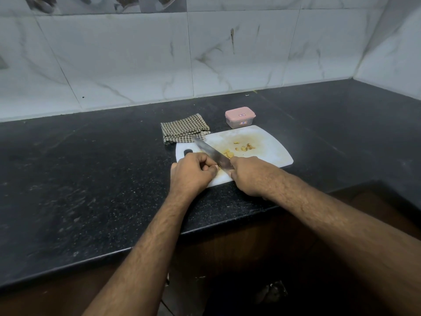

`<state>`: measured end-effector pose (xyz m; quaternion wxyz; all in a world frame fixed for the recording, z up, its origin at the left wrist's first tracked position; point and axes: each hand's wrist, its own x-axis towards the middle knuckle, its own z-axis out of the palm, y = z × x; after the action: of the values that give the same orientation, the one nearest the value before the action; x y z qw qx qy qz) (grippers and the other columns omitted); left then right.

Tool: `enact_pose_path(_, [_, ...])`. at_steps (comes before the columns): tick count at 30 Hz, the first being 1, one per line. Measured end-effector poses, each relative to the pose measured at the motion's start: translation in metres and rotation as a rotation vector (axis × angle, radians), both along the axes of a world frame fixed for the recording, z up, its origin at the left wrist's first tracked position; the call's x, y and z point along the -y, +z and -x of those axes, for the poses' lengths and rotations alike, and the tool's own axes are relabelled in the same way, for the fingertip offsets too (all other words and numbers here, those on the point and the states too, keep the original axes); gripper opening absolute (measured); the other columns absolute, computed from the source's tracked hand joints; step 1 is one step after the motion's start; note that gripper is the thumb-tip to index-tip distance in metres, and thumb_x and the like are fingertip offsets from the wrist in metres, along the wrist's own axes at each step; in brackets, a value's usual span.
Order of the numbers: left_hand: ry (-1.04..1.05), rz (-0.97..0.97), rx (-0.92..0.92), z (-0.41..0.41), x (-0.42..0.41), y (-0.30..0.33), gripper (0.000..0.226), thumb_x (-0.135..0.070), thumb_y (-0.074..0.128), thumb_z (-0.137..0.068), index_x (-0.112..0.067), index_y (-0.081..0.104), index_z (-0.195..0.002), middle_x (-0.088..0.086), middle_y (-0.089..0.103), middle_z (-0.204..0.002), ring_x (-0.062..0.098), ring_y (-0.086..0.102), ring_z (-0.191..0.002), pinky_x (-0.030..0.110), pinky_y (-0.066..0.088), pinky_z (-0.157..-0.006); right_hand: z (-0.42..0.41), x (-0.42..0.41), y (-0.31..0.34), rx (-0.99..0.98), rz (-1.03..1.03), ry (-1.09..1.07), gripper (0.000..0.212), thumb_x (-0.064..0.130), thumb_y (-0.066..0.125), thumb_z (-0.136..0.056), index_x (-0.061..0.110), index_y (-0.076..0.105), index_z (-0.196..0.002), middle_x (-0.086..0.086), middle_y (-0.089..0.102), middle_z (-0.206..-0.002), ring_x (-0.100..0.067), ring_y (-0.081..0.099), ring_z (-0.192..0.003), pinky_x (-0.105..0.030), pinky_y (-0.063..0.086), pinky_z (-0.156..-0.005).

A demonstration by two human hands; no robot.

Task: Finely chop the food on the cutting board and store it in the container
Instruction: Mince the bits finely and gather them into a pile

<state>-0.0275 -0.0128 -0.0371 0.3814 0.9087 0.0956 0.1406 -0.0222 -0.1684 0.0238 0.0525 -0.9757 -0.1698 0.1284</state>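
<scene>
Black granite counter point(91, 179) carries the white cutting board point(268, 153). The right hand point(248, 174) grips the knife point(211, 152); the left hand point(193, 172), fingers curled, pinches a food piece point(228, 154) beside the blade. Best keep those fingertips tucked back and slice thinly just ahead of them.

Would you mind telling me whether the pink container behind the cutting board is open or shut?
Shut: the pink lid sits flat on the container.

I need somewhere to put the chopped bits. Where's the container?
In the head view, the pink-lidded container stands closed on the black counter, just behind the cutting board's far edge, right of the checked cloth.
</scene>
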Motion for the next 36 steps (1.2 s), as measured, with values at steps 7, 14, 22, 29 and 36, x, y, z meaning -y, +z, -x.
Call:
enact_pose_path(7, [0.0, -0.015, 0.003, 0.0, 0.0, 0.0, 0.015, -0.035, 0.076, -0.087, -0.029, 0.07, -0.075, -0.013, 0.07, -0.072, 0.005, 0.064, -0.077, 0.042, 0.043, -0.1, 0.0, -0.001, 0.001, -0.004, 0.007, 0.004, 0.033, 0.026, 0.045, -0.105, 0.022, 0.045, -0.138, -0.001, 0.049, -0.099, -0.019, 0.052, -0.089, -0.031, 0.042, -0.072])
enact_pose_path(14, [-0.006, -0.011, -0.007, -0.001, -0.001, -0.001, 0.021, -0.035, 0.077, -0.086, -0.034, 0.067, -0.068, -0.017, 0.066, -0.064, 0.004, 0.064, -0.075, 0.047, 0.045, -0.101, 0.004, -0.008, -0.001, 0.059, 0.041, 0.036, 0.038, 0.015, 0.047, -0.101, 0.021, 0.045, -0.139, 0.002, 0.042, -0.08, -0.021, 0.051, -0.086, -0.034, 0.044, -0.072])
enact_pose_path(22, [-0.022, 0.014, 0.003, -0.001, -0.002, -0.001, 0.017, -0.036, 0.079, -0.084, -0.032, 0.071, -0.069, -0.016, 0.068, -0.065, 0.005, 0.064, -0.073, 0.049, 0.048, -0.1, 0.005, -0.012, -0.002, 0.058, 0.022, -0.017, 0.043, 0.011, 0.048, -0.097, 0.019, 0.046, -0.139, -0.001, 0.048, -0.089, -0.022, 0.051, -0.089, -0.035, 0.048, -0.077])
enact_pose_path(29, [-0.019, 0.013, -0.012, -0.002, -0.001, 0.0, 0.014, -0.037, 0.079, -0.084, -0.031, 0.073, -0.073, -0.015, 0.069, -0.067, 0.005, 0.065, -0.073, 0.047, 0.048, -0.101, 0.001, -0.005, 0.002, 0.008, 0.0, -0.031, 0.04, 0.022, 0.047, -0.104, 0.021, 0.043, -0.144, -0.007, 0.058, -0.122, -0.022, 0.058, -0.097, -0.032, 0.047, -0.073])
enact_pose_path(36, [0.006, 0.046, 0.011, -0.003, -0.002, -0.003, 0.014, -0.037, 0.075, -0.086, -0.033, 0.071, -0.074, -0.023, 0.062, -0.059, 0.006, 0.063, -0.073, 0.049, 0.051, -0.099, -0.001, -0.003, 0.0, 0.017, 0.003, -0.007, 0.039, 0.024, 0.045, -0.105, 0.022, 0.043, -0.144, -0.006, 0.059, -0.12, -0.019, 0.05, -0.092, -0.031, 0.044, -0.077])
